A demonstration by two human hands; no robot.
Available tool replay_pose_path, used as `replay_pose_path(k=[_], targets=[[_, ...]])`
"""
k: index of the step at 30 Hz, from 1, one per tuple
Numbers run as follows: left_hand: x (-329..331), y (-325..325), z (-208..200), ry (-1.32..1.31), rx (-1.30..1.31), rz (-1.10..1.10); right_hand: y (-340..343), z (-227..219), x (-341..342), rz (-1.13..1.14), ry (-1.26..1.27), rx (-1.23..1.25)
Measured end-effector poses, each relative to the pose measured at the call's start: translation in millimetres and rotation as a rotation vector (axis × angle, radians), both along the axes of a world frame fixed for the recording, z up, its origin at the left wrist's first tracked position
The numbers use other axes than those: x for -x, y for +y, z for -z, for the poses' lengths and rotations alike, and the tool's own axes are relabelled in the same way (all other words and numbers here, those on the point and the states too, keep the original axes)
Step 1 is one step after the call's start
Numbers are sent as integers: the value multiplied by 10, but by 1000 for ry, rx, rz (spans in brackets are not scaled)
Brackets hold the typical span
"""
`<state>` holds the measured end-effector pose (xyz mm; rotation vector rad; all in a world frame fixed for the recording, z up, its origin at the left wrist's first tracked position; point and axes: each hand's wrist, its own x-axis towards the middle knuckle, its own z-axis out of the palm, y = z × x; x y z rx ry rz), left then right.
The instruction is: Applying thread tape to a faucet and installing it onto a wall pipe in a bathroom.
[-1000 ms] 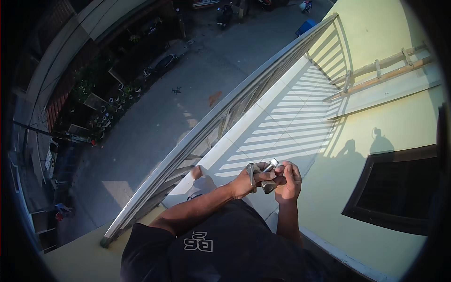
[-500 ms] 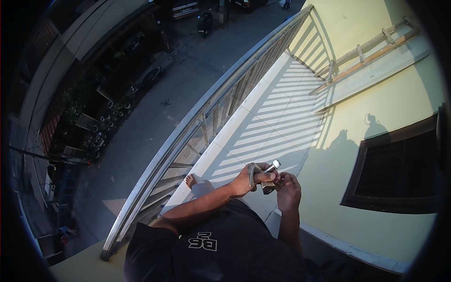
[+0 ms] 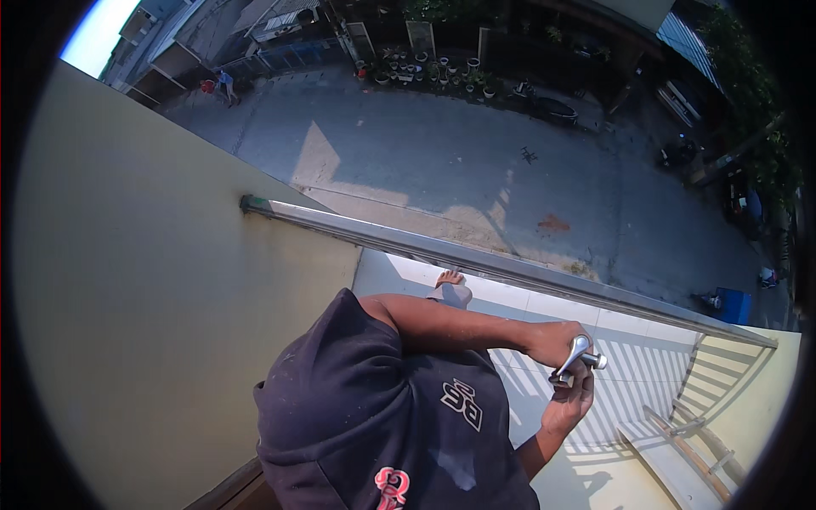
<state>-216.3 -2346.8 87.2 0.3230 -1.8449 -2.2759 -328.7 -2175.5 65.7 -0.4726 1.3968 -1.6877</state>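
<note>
Head view | left hand [image 3: 552, 342]: fingers curled around silver metal lever-handled fitting [image 3: 574, 354] | right hand [image 3: 568, 410]: fingers bent beneath it, grip unclear | fitting in hand; what remains doesn't show

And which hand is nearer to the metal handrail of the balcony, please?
Left. In this view, the left hand is below the metal handrail, apart from it; the right hand is lower, beyond the left, farther away.
</note>
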Motion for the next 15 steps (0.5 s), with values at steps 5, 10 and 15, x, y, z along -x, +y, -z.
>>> replay_pose_path(k=[5, 10, 15], targets=[[-473, -577, -86, 15, -58, -161, -840, -25, 39, -220, 2, -50], [-780, -1077, -126, -19, -85, -231, -1494, -16, -136, -342, -126, -53], [-713, -1411, 14, 49, -224, -374, -1792, -58, -161, -286, -177, 6]])
